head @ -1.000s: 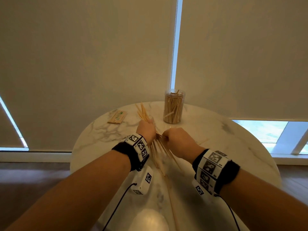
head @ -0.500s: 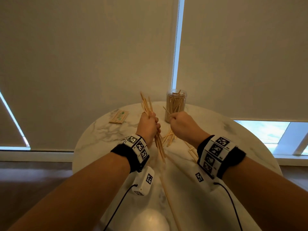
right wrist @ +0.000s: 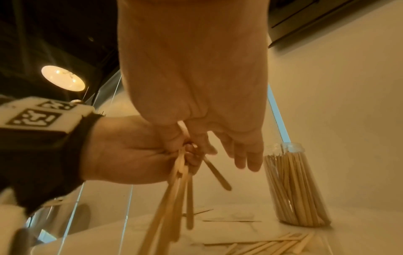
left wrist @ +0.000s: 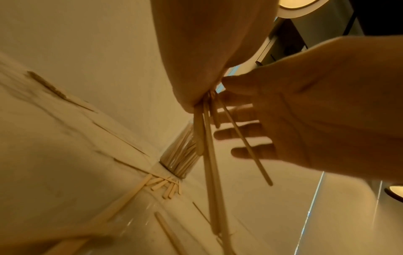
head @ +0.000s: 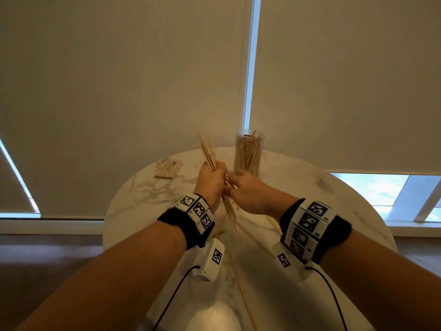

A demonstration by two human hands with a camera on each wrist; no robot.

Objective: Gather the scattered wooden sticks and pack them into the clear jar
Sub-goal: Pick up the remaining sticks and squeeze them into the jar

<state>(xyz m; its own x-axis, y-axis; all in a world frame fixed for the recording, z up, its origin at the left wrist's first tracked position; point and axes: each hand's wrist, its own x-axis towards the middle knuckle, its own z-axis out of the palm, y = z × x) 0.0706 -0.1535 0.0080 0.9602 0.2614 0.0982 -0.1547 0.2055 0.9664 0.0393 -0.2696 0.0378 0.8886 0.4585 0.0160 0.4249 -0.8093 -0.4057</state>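
My left hand [head: 213,179] grips a bundle of wooden sticks [head: 206,150] upright above the round marble table [head: 358,211], just in front of the clear jar [head: 248,152]. The jar stands open and is packed with sticks. My right hand [head: 242,188] is pressed against the left one. In the right wrist view its thumb and forefinger pinch a single stick [right wrist: 216,172] at the bundle [right wrist: 174,207], with the other fingers [right wrist: 246,155] stretched out. Several loose sticks [head: 254,237] lie on the table below my hands and by the jar's foot [left wrist: 167,186].
A flat wrapped pack of sticks [head: 169,169] lies at the table's back left. Roller blinds hang close behind the jar, with a bead chain [head: 247,80] in the gap. The table edge curves off near my forearms, and dark floor [head: 47,259] lies below.
My left hand has lifted the bundle off the table and turned it upright. My right hand picked up a stick near the jar and brought it left to the bundle.
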